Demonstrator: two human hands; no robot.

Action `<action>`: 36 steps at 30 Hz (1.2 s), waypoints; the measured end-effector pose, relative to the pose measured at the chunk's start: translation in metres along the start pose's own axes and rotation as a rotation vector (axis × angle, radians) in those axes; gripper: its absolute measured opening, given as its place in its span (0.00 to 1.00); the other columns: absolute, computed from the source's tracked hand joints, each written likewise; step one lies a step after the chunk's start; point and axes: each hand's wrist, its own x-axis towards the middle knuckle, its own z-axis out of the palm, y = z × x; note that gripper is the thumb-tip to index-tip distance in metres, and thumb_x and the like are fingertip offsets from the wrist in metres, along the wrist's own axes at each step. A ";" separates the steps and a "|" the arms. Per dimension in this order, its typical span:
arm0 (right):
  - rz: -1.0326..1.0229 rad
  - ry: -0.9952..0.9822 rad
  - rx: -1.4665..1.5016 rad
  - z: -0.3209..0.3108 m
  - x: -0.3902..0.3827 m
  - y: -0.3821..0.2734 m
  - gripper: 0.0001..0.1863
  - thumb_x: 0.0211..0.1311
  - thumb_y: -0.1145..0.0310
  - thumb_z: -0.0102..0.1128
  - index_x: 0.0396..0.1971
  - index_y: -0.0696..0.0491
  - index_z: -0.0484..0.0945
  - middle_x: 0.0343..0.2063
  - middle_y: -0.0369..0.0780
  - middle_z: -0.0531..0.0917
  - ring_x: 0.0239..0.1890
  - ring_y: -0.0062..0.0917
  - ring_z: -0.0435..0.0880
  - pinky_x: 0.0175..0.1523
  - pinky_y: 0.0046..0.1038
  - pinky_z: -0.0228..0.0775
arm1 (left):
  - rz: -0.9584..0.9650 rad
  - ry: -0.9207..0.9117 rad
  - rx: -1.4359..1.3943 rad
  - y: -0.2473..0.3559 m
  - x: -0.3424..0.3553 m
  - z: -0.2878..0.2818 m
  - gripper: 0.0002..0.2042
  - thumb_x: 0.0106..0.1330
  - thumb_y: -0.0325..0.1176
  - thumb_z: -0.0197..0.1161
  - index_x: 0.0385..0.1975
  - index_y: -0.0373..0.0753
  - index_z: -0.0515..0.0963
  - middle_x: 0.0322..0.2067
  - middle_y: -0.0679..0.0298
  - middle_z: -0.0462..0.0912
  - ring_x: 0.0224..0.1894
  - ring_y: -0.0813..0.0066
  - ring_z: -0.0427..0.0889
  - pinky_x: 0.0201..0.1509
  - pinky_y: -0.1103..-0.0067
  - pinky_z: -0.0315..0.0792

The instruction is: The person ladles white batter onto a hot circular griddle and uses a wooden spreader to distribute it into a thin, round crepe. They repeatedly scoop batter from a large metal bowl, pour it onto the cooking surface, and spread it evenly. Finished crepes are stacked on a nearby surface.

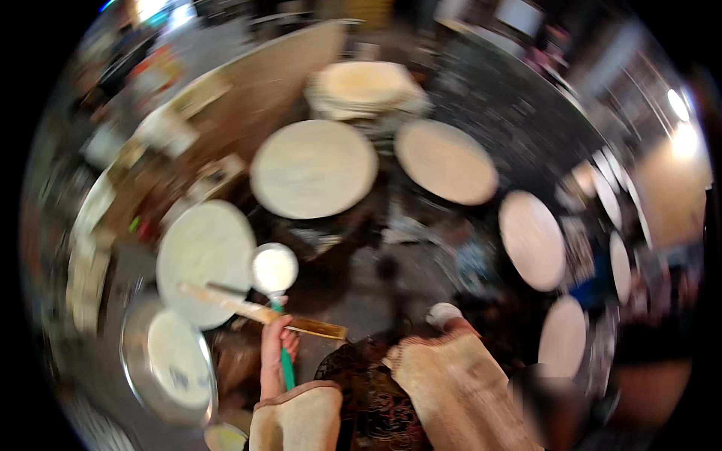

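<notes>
Both forearms (297, 417) extend forward, the left hand (280, 340) curled closed, the right (445, 314) blurred.

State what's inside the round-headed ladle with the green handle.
In the round-headed ladle with the green handle, gripped by the left hand: a blurred cream-white substance. It covers the head's inner bottom, which can't be seen.

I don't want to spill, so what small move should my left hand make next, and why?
Perhaps keep the ladle level in your left hand and ease it leftward over the pale disc there, because it looks full of something white and seems to overlap only that disc's edge.
</notes>
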 end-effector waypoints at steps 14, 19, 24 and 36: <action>0.650 0.889 1.007 0.070 -0.103 0.170 0.16 0.56 0.58 0.60 0.33 0.58 0.81 0.28 0.45 0.83 0.33 0.33 0.82 0.40 0.30 0.72 | -0.190 -0.111 -0.064 -0.086 0.045 0.142 0.07 0.63 0.30 0.56 0.23 0.44 0.68 0.09 0.77 0.63 0.06 0.88 0.58 0.05 0.89 0.54; 0.634 1.324 0.769 0.007 -0.120 0.179 0.11 0.53 0.61 0.62 0.29 0.54 0.83 0.27 0.41 0.83 0.32 0.33 0.81 0.40 0.30 0.72 | -0.244 -0.262 -0.149 -0.108 0.053 0.198 0.10 0.63 0.29 0.54 0.44 0.41 0.72 0.10 0.77 0.62 0.06 0.89 0.58 0.05 0.90 0.55; 0.540 1.268 0.699 0.007 -0.120 0.195 0.11 0.53 0.60 0.62 0.31 0.52 0.83 0.29 0.41 0.83 0.36 0.34 0.81 0.43 0.32 0.71 | -0.290 -0.217 -0.071 -0.119 0.060 0.227 0.12 0.65 0.30 0.52 0.48 0.45 0.67 0.09 0.77 0.62 0.06 0.88 0.58 0.05 0.89 0.56; 0.966 1.286 1.624 0.113 -0.144 0.126 0.18 0.60 0.56 0.54 0.34 0.57 0.80 0.27 0.40 0.84 0.30 0.25 0.79 0.40 0.26 0.69 | -0.406 -0.307 0.016 -0.095 0.094 0.258 0.18 0.67 0.30 0.50 0.57 0.44 0.67 0.11 0.75 0.63 0.06 0.88 0.59 0.05 0.90 0.58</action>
